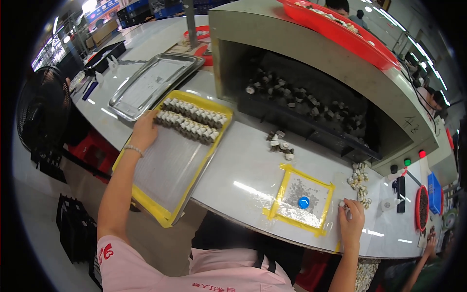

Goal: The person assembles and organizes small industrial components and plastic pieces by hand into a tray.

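My left hand [145,130] is at the left end of the rows of small white-and-dark parts [187,127] on a yellow-edged tray [168,168]. Its fingers are closed against the end of the nearer row; what they grip is hidden. On the right, my right hand [352,221] pinches a small whitish piece [342,204] between thumb and finger, just above the table. Left of it, a yellow-taped square [293,192] carries grey specks and a round blue cap [303,202]. Loose white ring-like pieces [359,182] lie in a heap beyond the right hand.
A grey machine housing [389,112] stands behind, with dark-and-white parts [311,100] in its opening and a red tray [340,29] on top. Several parts [280,145] lie before it. An empty metal tray [153,80] is at left; another person's hand [430,246] shows far right.
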Demonstrator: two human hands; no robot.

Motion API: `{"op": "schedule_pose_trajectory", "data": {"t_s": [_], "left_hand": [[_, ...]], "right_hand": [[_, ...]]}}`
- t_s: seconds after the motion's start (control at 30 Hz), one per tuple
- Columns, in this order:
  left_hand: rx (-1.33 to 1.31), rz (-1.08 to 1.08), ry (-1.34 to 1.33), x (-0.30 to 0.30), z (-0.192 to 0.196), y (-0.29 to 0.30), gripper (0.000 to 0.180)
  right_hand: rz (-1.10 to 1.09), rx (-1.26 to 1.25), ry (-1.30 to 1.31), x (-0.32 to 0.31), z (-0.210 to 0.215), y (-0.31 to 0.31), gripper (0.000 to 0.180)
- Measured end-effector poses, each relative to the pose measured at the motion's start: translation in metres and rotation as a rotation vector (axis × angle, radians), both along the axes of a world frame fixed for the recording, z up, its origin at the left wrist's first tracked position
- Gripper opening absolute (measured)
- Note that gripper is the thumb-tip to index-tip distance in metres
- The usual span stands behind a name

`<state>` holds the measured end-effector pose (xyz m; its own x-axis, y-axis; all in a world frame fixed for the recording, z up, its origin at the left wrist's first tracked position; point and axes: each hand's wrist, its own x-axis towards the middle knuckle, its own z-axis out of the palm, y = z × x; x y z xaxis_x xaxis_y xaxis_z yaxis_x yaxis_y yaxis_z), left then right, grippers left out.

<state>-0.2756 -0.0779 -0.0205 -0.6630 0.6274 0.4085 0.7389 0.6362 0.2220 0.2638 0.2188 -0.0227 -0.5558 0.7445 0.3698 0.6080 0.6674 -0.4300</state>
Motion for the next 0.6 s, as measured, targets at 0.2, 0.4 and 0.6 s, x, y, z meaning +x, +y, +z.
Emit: {"op": "schedule_pose_trajectory", "data": {"t_s": [0.2, 0.4, 0.6], "left_hand": [[0.125, -0.44, -0.257, 0.119, 0.044, 0.086, 0.038], [0.068, -0.829, -0.137, 0.182, 0.013, 0.173, 0.033], [-0.059, -0.847, -0.227, 0.193, -0.005, 0.193, 0.025]], "right_hand": [[0.199, -0.206, 0.157, -0.01, 0.011, -0.012, 0.027], [0.289, -0.195, 0.134, -0.022, 0.016, -0.024, 0.03], [0.321, -0.272, 0.117, -0.022, 0.018, -0.028, 0.025]]}}
